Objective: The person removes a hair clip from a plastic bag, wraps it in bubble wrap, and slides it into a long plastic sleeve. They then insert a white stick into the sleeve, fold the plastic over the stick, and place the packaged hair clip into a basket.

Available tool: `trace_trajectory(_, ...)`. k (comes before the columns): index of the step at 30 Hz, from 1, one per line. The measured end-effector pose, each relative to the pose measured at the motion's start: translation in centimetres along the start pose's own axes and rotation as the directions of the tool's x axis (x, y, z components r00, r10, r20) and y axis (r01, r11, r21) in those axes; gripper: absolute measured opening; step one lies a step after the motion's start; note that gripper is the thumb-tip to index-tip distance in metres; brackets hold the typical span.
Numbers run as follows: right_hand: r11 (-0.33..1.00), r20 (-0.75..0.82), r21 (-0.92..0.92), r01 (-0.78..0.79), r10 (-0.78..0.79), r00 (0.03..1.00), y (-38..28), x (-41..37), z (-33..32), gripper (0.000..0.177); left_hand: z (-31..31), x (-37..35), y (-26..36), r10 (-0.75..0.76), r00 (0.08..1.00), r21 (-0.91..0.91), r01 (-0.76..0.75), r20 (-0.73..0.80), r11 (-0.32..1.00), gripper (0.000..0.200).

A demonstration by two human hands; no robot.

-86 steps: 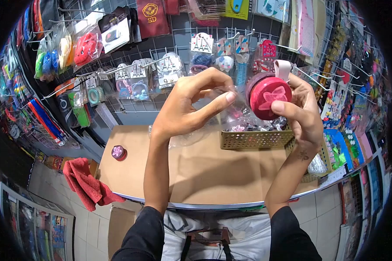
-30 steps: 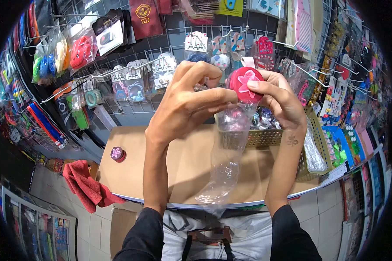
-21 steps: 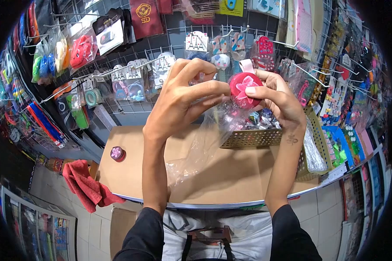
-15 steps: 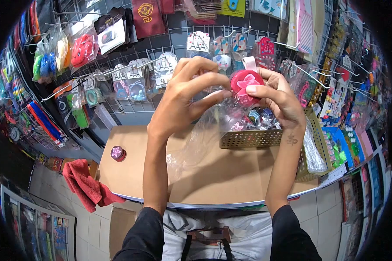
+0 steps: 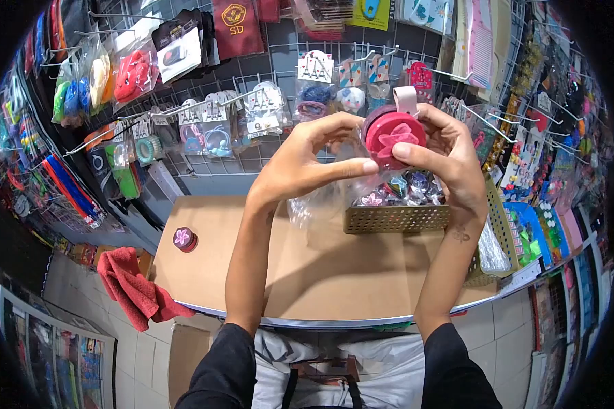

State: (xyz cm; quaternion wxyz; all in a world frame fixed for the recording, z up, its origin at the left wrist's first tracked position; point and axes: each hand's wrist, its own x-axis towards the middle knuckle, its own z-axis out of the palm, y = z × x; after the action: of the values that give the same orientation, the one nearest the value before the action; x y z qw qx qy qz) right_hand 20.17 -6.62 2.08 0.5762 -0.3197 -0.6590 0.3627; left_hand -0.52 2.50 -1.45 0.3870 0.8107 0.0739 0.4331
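My right hand (image 5: 450, 153) is closed around a round pink case (image 5: 382, 129) with a flower on its lid and a pale pink strap (image 5: 406, 101) on top. Its thumb presses on the lid near the flower. My left hand (image 5: 314, 160) is at the case's left side, fingers curled and thumb stretched toward it. A clear plastic bag (image 5: 307, 210) is gripped there and hangs below the fingers; the fingertips behind the case are hidden. Farther left on the brown table (image 5: 334, 286) sits a small dark round case (image 5: 184, 238) with a pink flower on top.
An olive perforated basket (image 5: 396, 219) of wrapped trinkets stands beyond my hands. Another basket (image 5: 501, 211) at the right holds clear plastic packets. A red cloth (image 5: 133, 290) hangs over the table's left end. Hooks with packaged accessories (image 5: 215, 129) line the wire grid behind.
The round pink case is closer and turned slightly, showing its dark rim. My left hand's fingers have moved in beside it, thumb now lower and straighter. The plastic bag has been drawn up.
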Motion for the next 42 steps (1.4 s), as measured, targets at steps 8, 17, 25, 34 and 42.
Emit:
trace_trajectory(8,0.977,-0.181,-0.173,0.126,-0.157,0.971,-0.8,-0.7,2.5,0.056,1.3,0.4,0.6,-0.032,0.992,-0.172,0.010,-0.124,0.985,0.039)
trace_trajectory(17,0.878,-0.141,-0.447,0.172,-0.259,0.956,-0.5,-1.1,2.8,0.057,2.5,0.5,2.0,-0.124,0.965,-0.364,0.033,-0.230,0.931,0.036)
trace_trajectory(25,0.764,0.052,-0.568,0.304,-0.336,0.940,-1.0,-2.5,4.4,0.049,3.8,-2.4,3.8,-0.127,0.903,-0.315,-0.010,-0.411,0.949,0.036)
trace_trajectory(34,0.996,-0.087,-0.082,-0.029,0.022,0.996,1.9,-9.9,9.5,0.067,7.8,-10.7,5.4,-0.293,0.816,-0.462,0.036,-0.499,0.886,0.030)
trace_trajectory(42,0.941,-0.031,0.214,-0.260,0.273,0.962,5.7,-17.3,11.1,0.059,10.1,-15.8,5.5,-0.432,0.794,-0.589,0.118,-0.428,0.800,0.029)
